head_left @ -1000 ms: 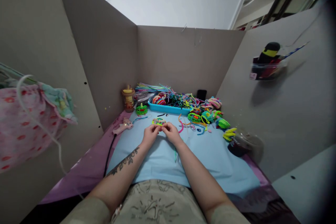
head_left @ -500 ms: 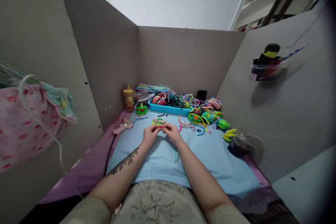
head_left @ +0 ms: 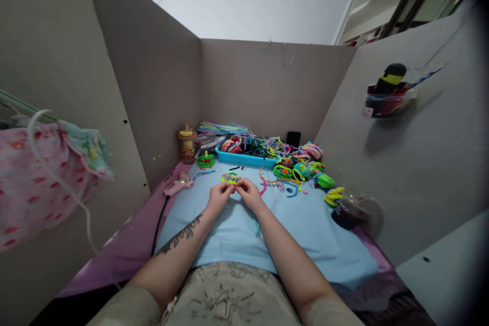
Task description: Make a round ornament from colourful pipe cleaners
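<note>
My left hand (head_left: 218,195) and my right hand (head_left: 247,194) meet over the light blue cloth (head_left: 305,224), fingers curled and pinched together. Between the fingertips they hold a small thing too small to name. Just beyond the fingers lies a small flat multicoloured pipe-cleaner piece (head_left: 231,178). A teal pipe cleaner (head_left: 254,225) lies on the cloth under my right wrist. My left forearm bears a tattoo.
A blue tray (head_left: 244,158) heaped with coloured pipe cleaners stands at the back, with finished fuzzy pieces (head_left: 301,168) to its right. A pink glue gun (head_left: 179,184) and cable lie left, a small bottle (head_left: 187,143) behind. A dark bowl (head_left: 346,212) sits right. Cardboard walls enclose the space.
</note>
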The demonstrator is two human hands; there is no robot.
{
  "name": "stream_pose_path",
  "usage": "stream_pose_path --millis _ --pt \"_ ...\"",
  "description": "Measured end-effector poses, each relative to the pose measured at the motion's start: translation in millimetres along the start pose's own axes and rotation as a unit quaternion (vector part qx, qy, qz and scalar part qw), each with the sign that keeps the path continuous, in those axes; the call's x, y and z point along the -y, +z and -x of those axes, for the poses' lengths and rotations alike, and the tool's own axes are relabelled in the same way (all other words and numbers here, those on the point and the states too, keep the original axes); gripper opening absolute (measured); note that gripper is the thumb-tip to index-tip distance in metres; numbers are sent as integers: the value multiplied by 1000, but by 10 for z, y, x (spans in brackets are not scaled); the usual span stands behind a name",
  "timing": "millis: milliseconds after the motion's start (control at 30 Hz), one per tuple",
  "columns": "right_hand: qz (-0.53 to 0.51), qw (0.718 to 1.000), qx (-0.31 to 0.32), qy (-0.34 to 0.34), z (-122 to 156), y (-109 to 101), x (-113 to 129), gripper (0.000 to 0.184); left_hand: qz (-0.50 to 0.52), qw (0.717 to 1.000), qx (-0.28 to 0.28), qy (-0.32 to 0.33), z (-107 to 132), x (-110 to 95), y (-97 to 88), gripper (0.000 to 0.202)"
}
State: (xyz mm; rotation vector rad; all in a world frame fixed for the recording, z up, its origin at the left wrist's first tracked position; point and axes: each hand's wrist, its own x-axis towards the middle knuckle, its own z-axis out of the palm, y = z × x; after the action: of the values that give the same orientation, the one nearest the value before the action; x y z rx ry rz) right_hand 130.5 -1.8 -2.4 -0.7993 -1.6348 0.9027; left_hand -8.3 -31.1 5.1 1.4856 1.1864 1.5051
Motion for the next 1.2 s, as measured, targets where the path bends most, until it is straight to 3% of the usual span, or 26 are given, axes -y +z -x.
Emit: stream_pose_path --millis 133,267,400,700,867,1200 --pt "-61 998 14 18 -1 10 -9 17 27 999 29 -11 -11 4 -17 23" --pt "-15 1000 14 -2 5 -11 -13 13 58 995 68 -43 -25 26 -27 31" --pt "38 999 3 -17 9 -24 5 11 60 994 56 -72 -38 81 -15 34" --pt "85 996 -9 -35 15 -4 31 9 34 998 35 -47 -39 129 3 34" --pt "102 993 -7 -52 25 -7 63 10 41 997 49 -51 -35 107 -11 34" --pt "8 1000 23 10 24 1 32 10 85 991 68 -83 -24 23 -6 35"
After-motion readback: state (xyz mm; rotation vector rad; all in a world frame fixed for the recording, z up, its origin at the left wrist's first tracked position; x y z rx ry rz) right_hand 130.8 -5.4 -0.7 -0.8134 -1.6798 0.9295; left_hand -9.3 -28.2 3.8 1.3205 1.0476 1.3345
